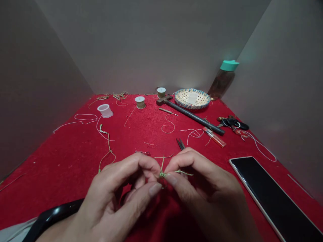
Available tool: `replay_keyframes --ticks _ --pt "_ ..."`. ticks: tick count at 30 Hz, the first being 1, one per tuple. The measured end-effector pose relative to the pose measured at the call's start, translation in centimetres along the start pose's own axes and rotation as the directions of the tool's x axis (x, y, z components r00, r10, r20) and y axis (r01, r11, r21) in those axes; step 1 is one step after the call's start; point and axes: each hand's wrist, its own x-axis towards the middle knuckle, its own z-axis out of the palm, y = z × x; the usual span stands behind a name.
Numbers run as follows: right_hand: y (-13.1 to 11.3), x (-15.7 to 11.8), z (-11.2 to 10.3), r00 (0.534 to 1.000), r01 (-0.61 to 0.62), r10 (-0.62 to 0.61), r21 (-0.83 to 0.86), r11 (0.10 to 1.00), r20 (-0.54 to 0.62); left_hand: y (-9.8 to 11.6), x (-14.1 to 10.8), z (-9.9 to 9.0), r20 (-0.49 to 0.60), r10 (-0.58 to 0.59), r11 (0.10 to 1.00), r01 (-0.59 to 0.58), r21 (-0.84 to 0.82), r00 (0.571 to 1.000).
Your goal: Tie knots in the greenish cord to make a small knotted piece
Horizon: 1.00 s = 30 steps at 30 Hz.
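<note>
Thumb and forefinger of my left hand (pixel 126 191) pinch one side of a small knotted green cord (pixel 162 174), low over the red cloth. From the other side my right hand (pixel 204 188) grips the same knot between thumb and forefinger. One cord end stands up above the knot, and another sticks out to the right past my right fingers. Just beyond my right hand show the dark tips of a pair of scissors (pixel 180 144), the rest hidden under the hand. A safety pin (pixel 142 153) lies beyond my left fingers.
On the red cloth (pixel 63 168) lie a hammer (pixel 194 116), an awl (pixel 168 111), thread spools (pixel 140 102), a woven basket (pixel 179 101), a lighter-like orange item (pixel 214 137), keys (pixel 233 123) and a phone (pixel 275 198). A bottle (pixel 223 80) leans at the back right. Grey walls (pixel 151 43) enclose three sides.
</note>
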Motion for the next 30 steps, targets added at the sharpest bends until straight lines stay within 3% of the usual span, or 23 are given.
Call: replay_keyframes --ticks 2,5,10,17,22,26,30 --pt "0.0 -0.1 0.0 1.000 0.029 -0.029 -0.021 0.999 0.001 0.2 0.2 0.1 0.111 0.015 0.999 -0.009 -0.052 0.994" --pt "-0.1 -0.2 0.1 0.998 0.067 -0.067 -0.062 0.996 0.011 0.5 0.6 0.2 0.114 0.057 0.996 -0.048 -0.072 0.992" --pt "-0.4 -0.3 0.1 0.988 0.143 -0.150 -0.165 0.976 -0.029 0.3 -0.1 0.4 0.008 0.071 0.996 -0.071 0.046 0.997" --pt "-0.1 -0.6 0.0 0.934 0.303 -0.357 -0.500 0.811 -0.013 0.8 0.1 0.1 0.063 0.201 0.934 -0.211 0.289 0.977" --pt "0.7 -0.4 0.4 0.885 0.413 -0.464 -0.502 0.759 0.027 1.1 0.5 -0.2 0.148 0.291 0.877 -0.326 0.354 0.945" --pt "0.7 -0.5 0.1 0.850 0.464 -0.521 -0.571 0.677 0.073 0.5 0.1 -0.3 0.113 0.307 0.869 -0.327 0.371 0.945" --pt "0.3 -1.2 -0.3 0.863 0.470 -0.476 -0.613 0.635 0.168 0.6 0.2 -0.5 0.201 0.266 0.897 -0.318 0.307 0.943"
